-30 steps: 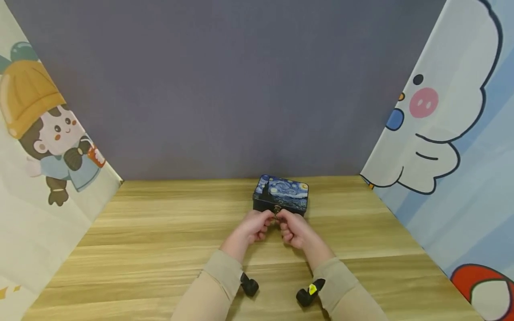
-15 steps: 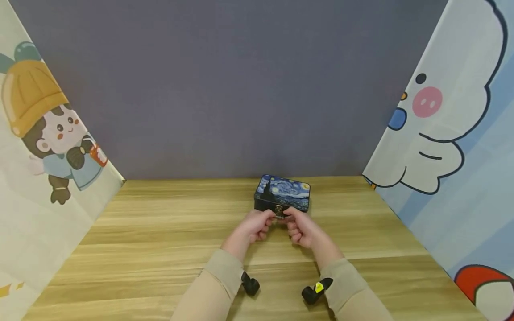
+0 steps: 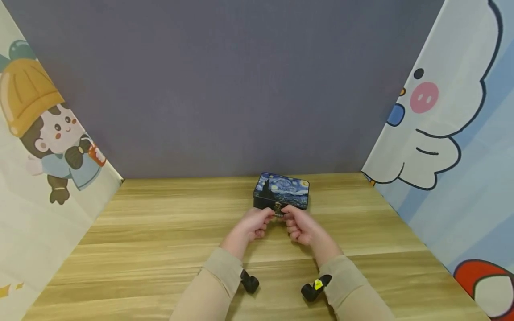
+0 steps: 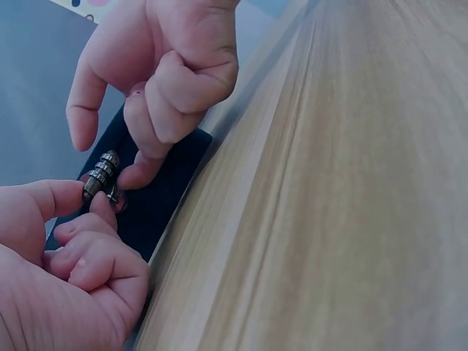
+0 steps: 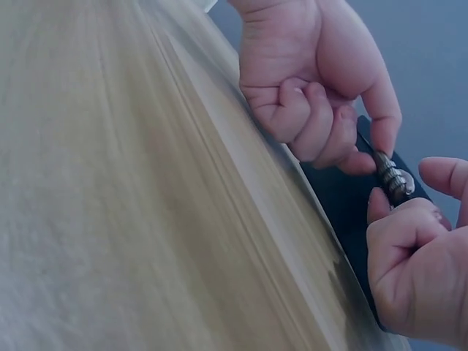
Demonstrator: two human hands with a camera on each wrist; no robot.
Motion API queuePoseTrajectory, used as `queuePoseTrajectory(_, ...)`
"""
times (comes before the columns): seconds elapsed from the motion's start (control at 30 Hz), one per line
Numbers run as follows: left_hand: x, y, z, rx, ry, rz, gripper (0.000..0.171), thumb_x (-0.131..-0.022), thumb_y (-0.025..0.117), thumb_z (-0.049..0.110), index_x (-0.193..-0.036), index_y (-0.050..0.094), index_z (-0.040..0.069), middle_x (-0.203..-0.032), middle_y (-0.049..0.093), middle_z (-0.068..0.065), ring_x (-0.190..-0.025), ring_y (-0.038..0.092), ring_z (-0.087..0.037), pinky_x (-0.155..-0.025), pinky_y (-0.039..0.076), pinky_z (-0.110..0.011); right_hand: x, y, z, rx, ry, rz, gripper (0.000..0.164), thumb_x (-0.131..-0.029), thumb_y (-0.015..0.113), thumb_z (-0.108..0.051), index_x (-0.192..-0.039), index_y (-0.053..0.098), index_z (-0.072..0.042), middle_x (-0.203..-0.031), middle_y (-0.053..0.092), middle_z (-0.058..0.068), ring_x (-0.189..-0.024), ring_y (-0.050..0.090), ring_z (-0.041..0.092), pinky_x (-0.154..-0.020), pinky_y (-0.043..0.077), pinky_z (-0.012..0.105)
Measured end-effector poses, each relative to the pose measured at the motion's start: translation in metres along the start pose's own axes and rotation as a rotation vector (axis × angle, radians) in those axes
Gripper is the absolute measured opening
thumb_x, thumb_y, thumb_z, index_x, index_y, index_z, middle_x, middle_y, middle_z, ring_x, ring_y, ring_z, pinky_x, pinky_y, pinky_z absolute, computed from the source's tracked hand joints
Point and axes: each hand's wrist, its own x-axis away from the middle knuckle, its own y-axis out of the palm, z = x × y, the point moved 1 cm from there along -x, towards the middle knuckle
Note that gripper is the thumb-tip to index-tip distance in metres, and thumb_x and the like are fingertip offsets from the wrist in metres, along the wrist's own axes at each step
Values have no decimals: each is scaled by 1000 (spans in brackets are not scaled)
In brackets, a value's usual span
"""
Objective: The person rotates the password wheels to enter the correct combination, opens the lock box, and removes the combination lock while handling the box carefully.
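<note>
A small combination padlock [image 4: 103,174] with ridged metal dials hangs at the front clasp [image 3: 278,207] of a dark box [image 3: 282,191]; a swirling blue night-sky picture covers the lid. My left hand [image 3: 254,223] pinches one end of the padlock between thumb and index finger, as both wrist views show. My right hand [image 3: 300,225] is at the lock's other side. Its thumb [image 4: 85,121] is stretched out and apart from the dials, while its index fingertip is beside the lock; whether it touches is unclear. Its other fingers are curled in.
The box stands on a wood-grain table [image 3: 168,232], close to the grey back wall [image 3: 241,89]. Cartoon-printed panels flank the table on the left [image 3: 40,187] and right [image 3: 449,156]. A black wrist camera [image 3: 250,283] sits at the left sleeve, another camera [image 3: 312,290] at the right.
My right hand has shifted a little to the right, its thumb parting from the left hand's, so more of the clasp shows. The left hand keeps its pinch on the padlock.
</note>
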Motion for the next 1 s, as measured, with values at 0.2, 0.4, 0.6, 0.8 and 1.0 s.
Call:
queuePoseTrajectory(0.2,-2,-2,-1,-11,-5,3,24,-89,64,22,-94,63,-1,-60,36,7,-46,24,-7,-41,22,-22,-2,6,2,12,-39,42,31,-93,59,-24,-68,44,-16,-55,29,-10,-42,24,2,-39,19,17)
queuePoseTrajectory(0.4,-2,-3,-2,-31,-18,6,29,-90,64,25,-100,65,-3,-58,34,7,-46,25,-8,-41,22,-23,-4,8,5,27,-44,62,18,-91,60,-21,-84,54,-6,-55,30,-10,-41,24,2,-38,19,17)
queuePoseTrajectory(0.6,-3,-4,-2,-14,-11,-14,24,-91,63,23,-95,63,0,-58,33,6,-46,23,-8,-41,22,-22,-6,10,5,20,-50,76,18,-90,60,-17,-78,52,-8,-54,30,-9,-40,25,2,-37,20,17)
queuePoseTrajectory(0.8,-4,-4,-1,7,-13,-26,22,-90,64,22,-94,62,0,-58,34,7,-46,23,-7,-40,21,-22,-7,12,4,16,-58,89,19,-88,61,-17,-72,52,-11,-54,29,-9,-41,25,2,-38,20,17)
queuePoseTrajectory(1.0,-5,-3,0,9,-15,-32,21,-90,64,21,-93,60,1,-58,34,7,-46,23,-6,-40,21,-21,-7,12,5,22,-67,94,18,-89,60,-16,-72,53,-11,-54,29,-9,-42,24,2,-38,20,17)
